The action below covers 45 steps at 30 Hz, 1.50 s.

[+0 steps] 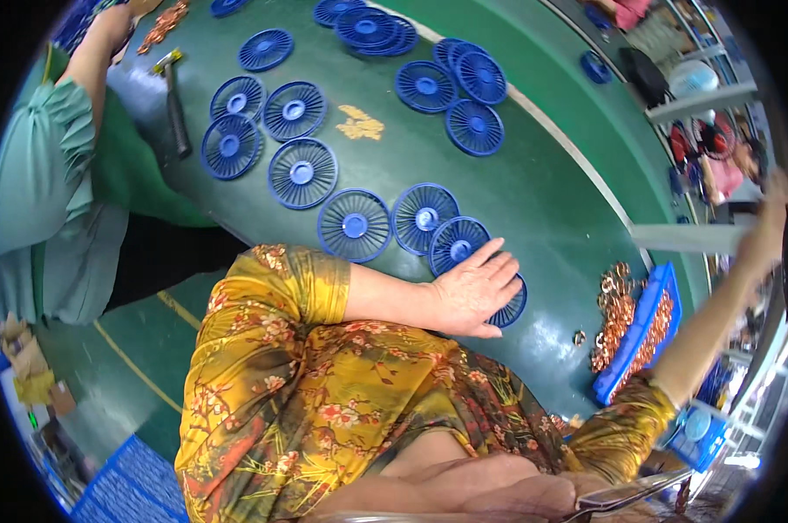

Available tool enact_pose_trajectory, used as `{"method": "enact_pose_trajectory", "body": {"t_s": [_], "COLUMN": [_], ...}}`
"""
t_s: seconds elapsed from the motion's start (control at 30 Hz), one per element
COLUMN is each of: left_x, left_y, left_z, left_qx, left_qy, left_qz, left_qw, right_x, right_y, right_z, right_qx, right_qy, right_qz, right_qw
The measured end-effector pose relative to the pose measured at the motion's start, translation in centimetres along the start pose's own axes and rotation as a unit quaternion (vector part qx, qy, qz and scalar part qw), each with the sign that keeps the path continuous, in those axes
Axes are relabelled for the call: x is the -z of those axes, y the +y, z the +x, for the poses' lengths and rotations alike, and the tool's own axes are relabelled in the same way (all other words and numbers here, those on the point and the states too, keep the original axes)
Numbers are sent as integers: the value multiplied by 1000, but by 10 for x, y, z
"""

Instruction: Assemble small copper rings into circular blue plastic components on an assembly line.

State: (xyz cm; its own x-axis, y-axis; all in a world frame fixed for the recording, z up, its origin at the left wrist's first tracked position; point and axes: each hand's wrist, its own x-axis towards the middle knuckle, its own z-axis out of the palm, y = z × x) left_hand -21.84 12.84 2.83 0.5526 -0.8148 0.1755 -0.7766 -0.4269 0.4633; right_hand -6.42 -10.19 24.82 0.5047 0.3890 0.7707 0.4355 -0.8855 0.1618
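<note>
My left hand [479,292] lies palm down with its fingers spread on a blue round slatted grille [512,305] at the table's near side. Its fingertips also reach the neighbouring blue grille [458,243]. Between the fingers I see nothing gripped. Another blue grille [426,218] sits just beyond, beside a further grille [354,226]. At the far right my right hand [771,213] is raised at the picture's dark rim, away from the grilles. Its fingers are blurred and partly cut off, so what it holds, if anything, does not show.
A blue tray [640,336] of copper-coloured rings stands at the right, with loose rings [614,314] beside it. More grilles [424,85] lie farther back, some overlapping. A hammer [176,105] rests near a co-worker's green sleeve [50,148]. A grey metal frame [690,237] borders the right.
</note>
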Motion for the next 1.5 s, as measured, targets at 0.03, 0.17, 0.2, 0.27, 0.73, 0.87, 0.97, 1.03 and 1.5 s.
{"method": "enact_pose_trajectory", "body": {"t_s": [0.03, 0.17, 0.2, 0.27, 0.73, 0.87, 0.97, 1.03, 1.5], "left_x": [1, -5, -6, -8, 9, 16, 31, 35, 45], "left_y": [14, 6, 4, 5, 8, -9, -23, -33, -49], "left_z": [9, 0, -1, 2, -4, -11, -15, -18, -24], "left_qx": [-75, -117, -120, -130, -67, -67, -86, -85, -45], "left_qy": [-11, 7, 12, 23, -23, -7, -5, 6, 44], "left_qz": [14, 9, 7, 6, 88, 113, 121, 129, 167], "left_qw": [997, 993, 993, 991, 994, 991, 989, 988, 984], "right_x": [76, -18, -33, -62, -105, -61, -37, -19, 91], "right_y": [95, -66, -97, -128, -122, -116, -114, -125, -163], "right_z": [-72, -118, -110, -111, -166, -204, -239, -251, -344], "right_qx": [-2, -267, -252, -181, -104, -199, -229, -248, -543], "right_qy": [-19, -155, -230, -259, -270, -220, -158, -155, -42], "right_qz": [-70, 217, 220, 245, 166, 125, 112, 107, -289], "right_qw": [997, 926, 914, 916, 943, 947, 954, 950, 787]}}
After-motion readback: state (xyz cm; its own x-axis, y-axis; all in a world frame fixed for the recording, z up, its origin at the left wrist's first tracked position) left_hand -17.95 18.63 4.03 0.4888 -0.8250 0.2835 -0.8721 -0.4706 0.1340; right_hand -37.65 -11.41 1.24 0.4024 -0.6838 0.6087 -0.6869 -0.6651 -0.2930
